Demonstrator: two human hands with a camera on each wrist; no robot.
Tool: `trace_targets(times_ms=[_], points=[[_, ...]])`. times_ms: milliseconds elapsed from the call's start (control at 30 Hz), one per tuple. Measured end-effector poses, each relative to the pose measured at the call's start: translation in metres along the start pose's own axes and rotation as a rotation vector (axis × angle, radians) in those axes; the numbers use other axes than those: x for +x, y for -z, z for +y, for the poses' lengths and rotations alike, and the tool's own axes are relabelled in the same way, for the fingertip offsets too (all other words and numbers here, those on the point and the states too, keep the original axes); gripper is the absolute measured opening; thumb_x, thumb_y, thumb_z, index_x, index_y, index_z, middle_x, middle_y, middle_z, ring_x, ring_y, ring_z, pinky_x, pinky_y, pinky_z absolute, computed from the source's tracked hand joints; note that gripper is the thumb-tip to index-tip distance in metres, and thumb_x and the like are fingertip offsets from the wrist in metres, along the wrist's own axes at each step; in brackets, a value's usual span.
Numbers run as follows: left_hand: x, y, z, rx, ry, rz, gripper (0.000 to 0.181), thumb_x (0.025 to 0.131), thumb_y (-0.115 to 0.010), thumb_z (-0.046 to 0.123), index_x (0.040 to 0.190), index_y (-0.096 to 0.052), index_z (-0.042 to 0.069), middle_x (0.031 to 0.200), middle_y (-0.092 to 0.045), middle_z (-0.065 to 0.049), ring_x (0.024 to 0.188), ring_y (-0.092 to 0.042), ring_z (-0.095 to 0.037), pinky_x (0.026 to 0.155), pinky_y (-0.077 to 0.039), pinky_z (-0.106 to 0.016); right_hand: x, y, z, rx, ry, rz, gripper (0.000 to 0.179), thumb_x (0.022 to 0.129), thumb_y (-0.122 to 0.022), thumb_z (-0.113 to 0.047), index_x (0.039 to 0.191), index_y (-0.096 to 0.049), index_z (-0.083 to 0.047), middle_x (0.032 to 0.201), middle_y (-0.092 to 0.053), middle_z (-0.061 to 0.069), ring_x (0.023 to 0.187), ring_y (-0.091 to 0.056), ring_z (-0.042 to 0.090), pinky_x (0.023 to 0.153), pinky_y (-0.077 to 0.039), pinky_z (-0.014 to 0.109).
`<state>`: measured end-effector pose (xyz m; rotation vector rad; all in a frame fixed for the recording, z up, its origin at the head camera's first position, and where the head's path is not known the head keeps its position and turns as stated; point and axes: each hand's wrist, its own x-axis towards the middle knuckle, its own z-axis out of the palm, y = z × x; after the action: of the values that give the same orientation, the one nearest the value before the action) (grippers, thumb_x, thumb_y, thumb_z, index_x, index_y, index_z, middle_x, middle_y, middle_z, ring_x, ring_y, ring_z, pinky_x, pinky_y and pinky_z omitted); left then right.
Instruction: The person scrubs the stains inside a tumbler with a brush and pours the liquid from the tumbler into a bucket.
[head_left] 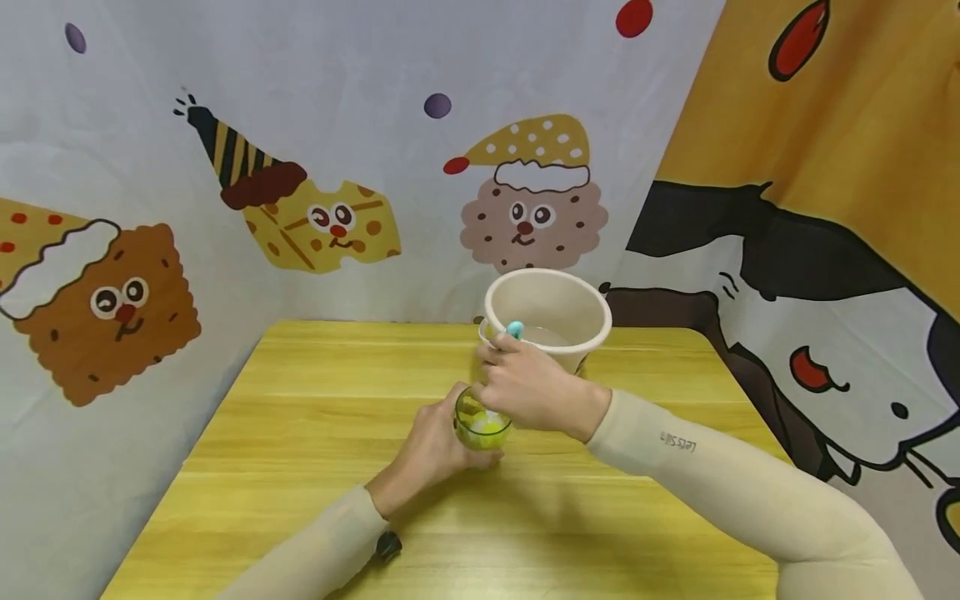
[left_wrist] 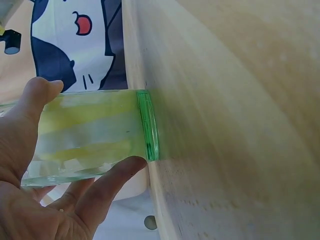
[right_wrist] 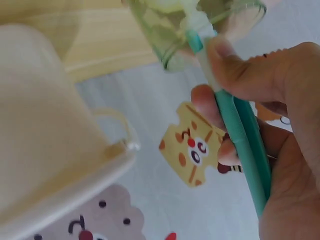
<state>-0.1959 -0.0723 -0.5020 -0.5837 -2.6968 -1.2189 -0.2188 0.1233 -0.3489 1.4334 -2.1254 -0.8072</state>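
Note:
My left hand (head_left: pixel 429 443) holds a green-tinted clear glass (head_left: pixel 482 427) round its side, thumb on one side and fingers on the other. In the left wrist view the glass has a thicker green base (left_wrist: pixel 148 125), close to the tabletop. Yellow and whitish bands show through its wall; whether they are contents or reflections I cannot tell. Over the glass's mouth, my right hand (head_left: pixel 536 387) grips the teal handle of a brush (right_wrist: pixel 237 130). The brush's white head (right_wrist: pixel 197 21) reaches into the glass, its far end hard to make out.
A cream bucket (head_left: pixel 517 304) with a side handle stands just beyond my hands, toward the table's back edge. The wooden table (head_left: pixel 300 467) lies under both arms. A patterned cloth (head_left: pixel 337 100) with cartoon figures hangs behind and at the sides. Something small and black (head_left: pixel 388 546) is at my left wrist.

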Motion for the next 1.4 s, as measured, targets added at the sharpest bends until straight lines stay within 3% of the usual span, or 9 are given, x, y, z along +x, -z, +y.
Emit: trace_targets(times_ms=[267,533,733,933,1133,1300,1400], points=[[-0.001,-0.002,0.0,-0.04,0.017,0.014,0.083,0.075,-0.114,0.038,0.138,-0.063,0.023,0.116,-0.083,0.006,0.106,-0.082,-0.014,0.089,-0.068,-0.032,-0.008,0.017,0.012,-0.023,-0.029,0.071,0.02,0.087,-0.097,-0.03,0.099,-0.082,-0.026,0.105,-0.089,-0.005,0.122,-0.073,0.02,0.108,-0.049,0.041],[-0.001,-0.001,0.003,-0.042,0.051,-0.003,0.085,0.074,-0.114,0.038,0.14,-0.062,0.023,0.117,-0.083,0.002,0.106,-0.081,-0.016,0.088,-0.069,-0.035,-0.017,0.031,0.018,-0.019,-0.083,0.165,0.023,0.079,-0.096,-0.026,0.093,-0.078,-0.025,0.098,-0.087,-0.004,0.112,-0.071,0.021,0.098,-0.047,0.04],[0.0,-0.001,0.003,-0.047,0.061,-0.006,0.087,0.075,-0.114,0.038,0.143,-0.062,0.022,0.12,-0.084,-0.001,0.107,-0.082,-0.017,0.089,-0.07,-0.035,-0.02,0.029,0.017,0.015,-0.137,0.215,0.023,0.076,-0.095,-0.021,0.088,-0.077,-0.026,0.092,-0.084,-0.001,0.097,-0.064,0.024,0.095,-0.046,0.041],[0.0,-0.001,0.003,-0.046,0.045,-0.005,0.087,0.075,-0.114,0.038,0.143,-0.062,0.021,0.12,-0.084,0.0,0.108,-0.082,-0.016,0.09,-0.069,-0.033,-0.023,0.021,0.013,-0.017,-0.189,0.236,0.023,0.08,-0.096,-0.024,0.086,-0.074,-0.026,0.089,-0.08,0.003,0.097,-0.058,0.027,0.099,-0.044,0.042],[-0.001,-0.001,0.002,-0.022,0.024,0.003,0.085,0.075,-0.114,0.037,0.141,-0.063,0.02,0.116,-0.083,0.002,0.104,-0.081,-0.014,0.088,-0.069,-0.031,-0.021,0.02,0.011,-0.131,-0.146,0.237,0.023,0.087,-0.097,-0.03,0.09,-0.075,-0.024,0.101,-0.088,0.002,0.109,-0.063,0.026,0.103,-0.045,0.039],[0.0,-0.002,0.0,0.0,0.001,0.006,0.082,0.075,-0.113,0.037,0.138,-0.063,0.021,0.114,-0.082,0.003,0.101,-0.08,-0.014,0.084,-0.068,-0.03,-0.017,0.025,0.009,-0.199,-0.08,0.208,0.021,0.092,-0.094,-0.036,0.092,-0.076,-0.026,0.099,-0.089,0.001,0.116,-0.069,0.023,0.108,-0.046,0.038],[0.0,-0.002,-0.001,0.001,-0.01,0.011,0.082,0.075,-0.113,0.037,0.139,-0.063,0.022,0.112,-0.082,0.004,0.099,-0.08,-0.014,0.083,-0.067,-0.028,-0.013,0.029,0.006,-0.226,-0.039,0.176,0.018,0.093,-0.093,-0.038,0.089,-0.077,-0.029,0.096,-0.09,-0.001,0.111,-0.069,0.023,0.107,-0.046,0.038]])
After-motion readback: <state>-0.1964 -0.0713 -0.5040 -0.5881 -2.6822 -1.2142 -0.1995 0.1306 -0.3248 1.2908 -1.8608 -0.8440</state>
